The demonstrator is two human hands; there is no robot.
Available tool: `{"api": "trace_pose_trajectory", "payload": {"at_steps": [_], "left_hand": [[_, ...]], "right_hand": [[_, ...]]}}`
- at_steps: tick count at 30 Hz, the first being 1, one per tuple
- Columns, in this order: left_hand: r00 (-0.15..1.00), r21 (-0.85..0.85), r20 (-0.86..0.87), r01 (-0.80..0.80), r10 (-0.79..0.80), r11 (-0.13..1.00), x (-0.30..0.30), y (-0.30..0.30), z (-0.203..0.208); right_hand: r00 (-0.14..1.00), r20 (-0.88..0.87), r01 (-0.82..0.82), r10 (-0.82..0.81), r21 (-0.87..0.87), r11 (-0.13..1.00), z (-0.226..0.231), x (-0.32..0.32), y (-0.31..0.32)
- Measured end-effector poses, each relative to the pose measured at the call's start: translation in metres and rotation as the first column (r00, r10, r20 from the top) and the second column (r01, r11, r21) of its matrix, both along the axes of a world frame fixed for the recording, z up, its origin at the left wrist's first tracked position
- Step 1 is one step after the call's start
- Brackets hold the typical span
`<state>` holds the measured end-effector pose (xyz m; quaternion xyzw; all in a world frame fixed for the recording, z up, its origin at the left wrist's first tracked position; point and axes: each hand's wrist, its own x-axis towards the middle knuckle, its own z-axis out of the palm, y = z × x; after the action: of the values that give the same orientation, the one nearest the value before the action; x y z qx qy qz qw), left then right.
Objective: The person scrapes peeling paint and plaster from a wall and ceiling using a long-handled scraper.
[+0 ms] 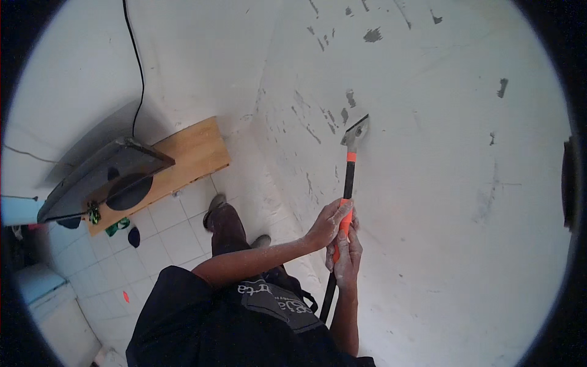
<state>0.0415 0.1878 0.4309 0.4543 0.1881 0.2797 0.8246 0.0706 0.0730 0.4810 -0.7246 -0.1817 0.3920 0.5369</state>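
Both hands grip a long-handled scraper [349, 177] with a black shaft and orange grip sections. My left hand [327, 227] is closed around the upper end of the orange grip. Just below it, my right hand [347, 258] wraps the lower part of the same grip. The scraper's metal head [356, 129] lies at the white wall [428, 202], its blade edge beside grey patches where the surface coat is gone. Pale dust coats my fingers. The handle's lower end passes down beside my body and is partly hidden.
On the left, a dark flat-screen monitor or television [101, 177] stands on a wooden board [199, 147]. A black cable [140, 67] hangs above it. Below are a tiled floor [168, 235] and my shoes [215, 203]. A dark object [568, 183] sits at the right rim.
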Motion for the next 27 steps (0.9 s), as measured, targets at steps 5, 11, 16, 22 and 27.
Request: {"api": "trace_pose_trajectory", "payload": {"at_steps": [5,11,16,22,27], "left_hand": [[0.98,-0.108,-0.197,-0.028,0.007,0.994,0.016,0.014,-0.019],[0.955,0.009,-0.269,-0.13,0.127,0.992,0.024,0.081,-0.047],[0.945,0.324,-0.323,0.063,0.048,0.944,0.02,0.101,-0.058],[0.937,0.599,-0.243,-0.057,0.25,0.799,0.019,0.162,-0.066],[0.904,-0.145,-0.363,0.184,-0.225,0.972,0.02,0.203,-0.049]], "right_hand": [[0.991,0.135,-0.006,-0.002,0.061,0.998,-0.023,0.006,0.022],[0.969,0.205,-0.119,0.137,-0.098,0.988,-0.032,0.021,0.091],[0.948,0.3,-0.089,0.105,-0.069,0.994,-0.021,0.013,0.122],[0.956,0.229,-0.16,0.186,-0.128,0.979,-0.036,0.024,0.175],[0.957,0.248,-0.115,0.147,-0.142,0.983,-0.032,0.021,0.204]]}}
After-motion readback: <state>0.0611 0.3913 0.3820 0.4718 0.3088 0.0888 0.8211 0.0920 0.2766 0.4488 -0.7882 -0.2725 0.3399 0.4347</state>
